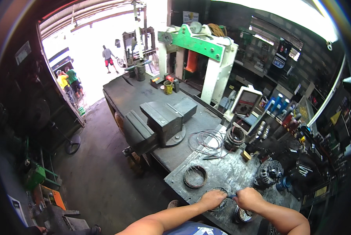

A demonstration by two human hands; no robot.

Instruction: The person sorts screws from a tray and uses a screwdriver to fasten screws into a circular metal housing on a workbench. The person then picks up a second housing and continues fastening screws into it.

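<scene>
Both my hands rest low on a scratched metal plate (pixel 222 172) at the near end of the workbench. My left hand (pixel 211 199) is closed on a ring-shaped coil of wire (pixel 221 190) lying on the plate. My right hand (pixel 248 197) grips a small blue-handled tool (pixel 231 196) whose tip points at that coil; the tool's jaws are hidden. The hands are nearly touching. A round stator-like part (pixel 243 215) sits just below my right wrist.
A second wire coil (pixel 195 177) lies left of my hands. A large bench vise (pixel 160 125), loose wire loops (pixel 207 141), a dark coil (pixel 234 137) and an alternator (pixel 269 172) stand farther back. Tools crowd the right shelf. People stand by the open doorway.
</scene>
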